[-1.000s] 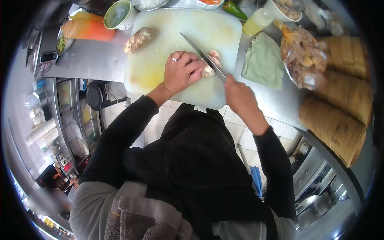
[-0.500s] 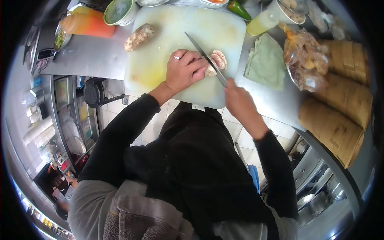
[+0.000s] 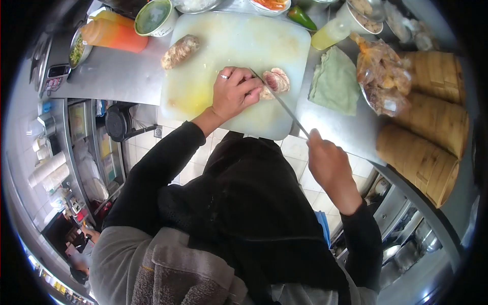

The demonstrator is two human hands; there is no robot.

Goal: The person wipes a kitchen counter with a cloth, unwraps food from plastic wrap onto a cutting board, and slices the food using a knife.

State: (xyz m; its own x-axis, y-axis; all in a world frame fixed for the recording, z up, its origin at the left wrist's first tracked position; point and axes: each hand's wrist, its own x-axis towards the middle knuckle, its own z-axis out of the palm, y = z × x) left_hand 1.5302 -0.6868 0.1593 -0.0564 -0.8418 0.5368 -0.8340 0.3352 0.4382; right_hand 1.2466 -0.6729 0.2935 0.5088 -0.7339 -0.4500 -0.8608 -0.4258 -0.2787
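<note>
My right hand point(image 3: 329, 161) is closed round the handle of a kitchen knife point(image 3: 291, 112). The blade slants up to the left, its tip end beside the fingertips of my left hand point(image 3: 234, 92). Those fingers, curled and wearing a ring, press on a meat roll that they mostly hide. Just right of the blade, several cut meat slices point(image 3: 278, 80) lean together, pinkish inside with a pale rim. At the upper left of the white cutting board point(image 3: 239, 33) lies a second, whole meat roll point(image 3: 181, 52), brownish and mottled.
Left of the board stand an orange squeeze bottle point(image 3: 114, 35) and a tub point(image 3: 155, 18). A folded green cloth point(image 3: 334, 81), a pale yellow bottle point(image 3: 330, 32), a bag of brownish food point(image 3: 382, 79) and bamboo steamers point(image 3: 419, 162) are on the right. A green pepper point(image 3: 302, 18) lies behind.
My right hand has drawn the knife back toward my body and to the right, so its tip now sits by my left fingers. My left hand keeps its place on the roll.
</note>
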